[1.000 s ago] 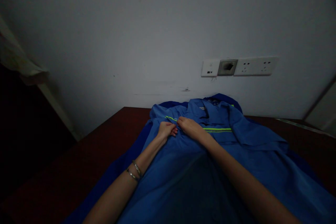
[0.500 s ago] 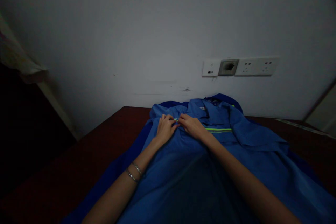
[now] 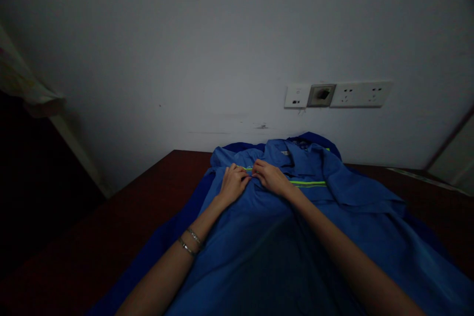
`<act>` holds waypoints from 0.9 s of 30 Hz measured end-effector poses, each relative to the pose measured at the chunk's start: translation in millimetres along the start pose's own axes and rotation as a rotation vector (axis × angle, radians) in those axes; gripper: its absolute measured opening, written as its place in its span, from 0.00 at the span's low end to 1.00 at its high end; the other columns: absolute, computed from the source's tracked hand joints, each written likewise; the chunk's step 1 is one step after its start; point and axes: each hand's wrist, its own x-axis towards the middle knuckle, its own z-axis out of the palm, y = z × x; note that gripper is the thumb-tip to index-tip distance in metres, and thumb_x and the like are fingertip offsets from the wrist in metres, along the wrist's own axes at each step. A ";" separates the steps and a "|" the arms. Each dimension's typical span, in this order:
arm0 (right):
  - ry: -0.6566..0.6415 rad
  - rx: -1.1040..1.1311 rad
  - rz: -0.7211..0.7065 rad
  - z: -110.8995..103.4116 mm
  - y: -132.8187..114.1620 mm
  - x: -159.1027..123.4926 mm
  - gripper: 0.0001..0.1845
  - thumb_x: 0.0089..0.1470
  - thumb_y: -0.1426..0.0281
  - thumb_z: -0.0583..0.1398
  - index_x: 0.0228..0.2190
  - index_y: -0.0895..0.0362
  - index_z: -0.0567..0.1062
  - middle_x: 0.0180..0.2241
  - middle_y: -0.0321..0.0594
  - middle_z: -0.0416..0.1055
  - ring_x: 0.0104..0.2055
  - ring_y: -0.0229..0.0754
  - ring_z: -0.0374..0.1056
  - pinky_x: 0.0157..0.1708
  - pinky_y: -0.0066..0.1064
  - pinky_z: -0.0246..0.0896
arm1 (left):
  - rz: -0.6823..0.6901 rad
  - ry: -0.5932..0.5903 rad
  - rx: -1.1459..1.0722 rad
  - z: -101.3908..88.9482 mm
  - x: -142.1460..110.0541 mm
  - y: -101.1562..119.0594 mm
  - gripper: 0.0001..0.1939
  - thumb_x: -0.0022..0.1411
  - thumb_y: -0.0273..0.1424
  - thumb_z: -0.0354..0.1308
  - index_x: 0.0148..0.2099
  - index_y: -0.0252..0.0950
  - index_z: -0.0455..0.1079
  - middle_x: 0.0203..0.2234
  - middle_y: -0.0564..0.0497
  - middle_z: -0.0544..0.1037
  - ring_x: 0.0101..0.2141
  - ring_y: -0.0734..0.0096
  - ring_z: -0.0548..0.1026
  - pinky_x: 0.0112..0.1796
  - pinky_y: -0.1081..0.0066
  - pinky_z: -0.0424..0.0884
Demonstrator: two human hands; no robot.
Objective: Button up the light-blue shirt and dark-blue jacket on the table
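A blue work shirt [image 3: 355, 192] with a collar and a bright yellow-green stripe [image 3: 308, 183] lies spread out, its collar toward the wall. My left hand [image 3: 234, 181] pinches the cloth of the chest near the stripe, fingers curled. Close beside it, my right hand [image 3: 269, 176] pinches the same part of the shirt, the fingertips of both hands almost touching. Whatever small detail sits between the fingertips is too dark and small to make out. Darker blue cloth [image 3: 174, 222] shows beneath the shirt along its left side.
The shirt lies on a dark red-brown table [image 3: 148, 190] set against a pale wall [image 3: 222, 59]. Wall sockets [image 3: 361, 95] sit above the table at the right. Patterned cloth [image 3: 22, 79] hangs at the far left.
The fingertips have shifted slightly, with a small gap now showing between the two hands. The shirt stays where it was.
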 end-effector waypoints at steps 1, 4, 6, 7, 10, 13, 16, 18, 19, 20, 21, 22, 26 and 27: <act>0.025 0.052 -0.002 2.3 1.6 0.0 0.06 0.55 0.75 0.52 0.31 0.58 0.69 0.35 0.39 0.64 0.37 0.37 0.62 0.37 0.26 0.57 | -0.014 0.007 -0.025 1.6 -0.2 -0.9 0.08 0.60 0.33 0.54 0.34 0.38 0.74 0.35 0.50 0.75 0.40 0.65 0.65 0.39 0.64 0.59; 0.121 0.194 0.005 11.7 5.6 1.3 0.05 0.53 0.76 0.54 0.29 0.58 0.69 0.33 0.39 0.64 0.37 0.38 0.62 0.39 0.28 0.57 | -0.067 0.057 -0.097 7.5 -0.6 -3.1 0.07 0.58 0.32 0.55 0.34 0.38 0.74 0.35 0.50 0.75 0.40 0.66 0.66 0.40 0.64 0.59; 0.189 0.272 0.043 19.2 8.1 2.6 0.05 0.52 0.75 0.55 0.27 0.58 0.69 0.31 0.38 0.65 0.36 0.38 0.62 0.38 0.29 0.58 | -0.102 0.097 -0.140 11.4 -0.6 -4.0 0.05 0.57 0.31 0.56 0.33 0.38 0.74 0.34 0.51 0.76 0.40 0.66 0.66 0.40 0.65 0.59; 0.217 0.307 0.068 22.7 9.4 3.3 0.05 0.52 0.75 0.55 0.26 0.58 0.69 0.30 0.38 0.65 0.35 0.38 0.63 0.38 0.29 0.58 | -0.117 0.114 -0.160 13.0 -0.5 -4.4 0.05 0.56 0.31 0.57 0.33 0.37 0.73 0.34 0.51 0.76 0.39 0.66 0.67 0.40 0.65 0.59; 0.227 0.374 0.141 27.6 12.8 4.1 0.04 0.51 0.74 0.57 0.25 0.58 0.70 0.29 0.37 0.67 0.34 0.38 0.64 0.38 0.31 0.59 | -0.134 0.137 -0.198 15.9 -0.6 -5.5 0.03 0.55 0.29 0.58 0.31 0.37 0.73 0.33 0.51 0.76 0.39 0.66 0.67 0.40 0.65 0.59; 0.150 0.295 0.119 20.4 11.9 3.4 0.03 0.50 0.72 0.58 0.31 0.58 0.72 0.33 0.39 0.68 0.37 0.40 0.64 0.40 0.32 0.59 | -0.129 0.132 -0.200 16.6 -1.2 -6.8 0.04 0.55 0.28 0.57 0.31 0.37 0.73 0.32 0.51 0.76 0.39 0.66 0.67 0.41 0.64 0.59; 0.109 0.137 0.016 6.1 3.3 3.2 0.16 0.51 0.72 0.58 0.44 0.56 0.68 0.42 0.42 0.66 0.44 0.41 0.62 0.44 0.33 0.57 | -0.136 0.124 -0.187 16.9 -1.8 -7.7 0.04 0.55 0.27 0.57 0.31 0.37 0.73 0.33 0.51 0.76 0.39 0.66 0.67 0.41 0.64 0.59; 0.063 -0.016 -0.038 -1.7 -5.4 3.6 0.19 0.52 0.75 0.56 0.47 0.56 0.65 0.44 0.43 0.65 0.46 0.42 0.60 0.45 0.33 0.56 | -0.130 0.119 -0.174 17.0 -1.9 -7.7 0.04 0.55 0.27 0.57 0.31 0.36 0.73 0.33 0.51 0.76 0.39 0.66 0.67 0.41 0.64 0.59; 0.026 -0.111 -0.061 -4.1 -9.8 3.9 0.19 0.52 0.76 0.55 0.47 0.56 0.65 0.43 0.44 0.66 0.46 0.43 0.59 0.45 0.34 0.55 | -0.125 0.118 -0.167 17.1 -1.9 -7.5 0.03 0.55 0.27 0.57 0.31 0.36 0.73 0.34 0.51 0.76 0.39 0.66 0.67 0.41 0.64 0.59; -0.017 -0.204 -0.083 -5.4 -13.8 4.1 0.20 0.51 0.78 0.55 0.47 0.57 0.65 0.42 0.44 0.66 0.45 0.45 0.59 0.44 0.35 0.55 | -0.121 0.118 -0.161 17.0 -2.0 -7.2 0.03 0.54 0.27 0.57 0.32 0.36 0.73 0.34 0.50 0.76 0.40 0.66 0.66 0.41 0.64 0.59; -0.056 -0.284 -0.101 -5.9 -17.1 4.2 0.20 0.51 0.79 0.54 0.47 0.57 0.65 0.42 0.45 0.67 0.45 0.46 0.59 0.44 0.36 0.55 | -0.119 0.118 -0.154 16.9 -2.0 -6.7 0.03 0.54 0.27 0.58 0.32 0.36 0.73 0.34 0.50 0.75 0.40 0.65 0.66 0.41 0.64 0.59; -0.086 -0.341 -0.115 -5.6 -19.6 4.2 0.20 0.51 0.79 0.54 0.48 0.57 0.65 0.41 0.46 0.67 0.45 0.46 0.58 0.43 0.36 0.54 | -0.116 0.114 -0.148 16.6 -2.1 -6.0 0.03 0.54 0.26 0.58 0.32 0.36 0.73 0.34 0.50 0.75 0.40 0.65 0.66 0.41 0.64 0.59; -0.116 -0.384 -0.127 -2.3 -22.7 2.8 0.20 0.53 0.79 0.51 0.49 0.59 0.63 0.42 0.46 0.67 0.45 0.47 0.57 0.42 0.36 0.53 | -0.091 0.082 -0.119 14.4 -3.0 -3.0 0.04 0.55 0.27 0.56 0.32 0.36 0.73 0.35 0.49 0.75 0.40 0.64 0.65 0.40 0.63 0.59; -0.114 -0.371 -0.124 -1.8 -22.6 2.4 0.20 0.53 0.78 0.51 0.49 0.59 0.63 0.42 0.46 0.67 0.45 0.47 0.57 0.42 0.36 0.53 | -0.081 0.077 -0.111 13.6 -3.2 -2.5 0.04 0.56 0.27 0.56 0.32 0.36 0.73 0.35 0.49 0.74 0.40 0.64 0.65 0.40 0.63 0.59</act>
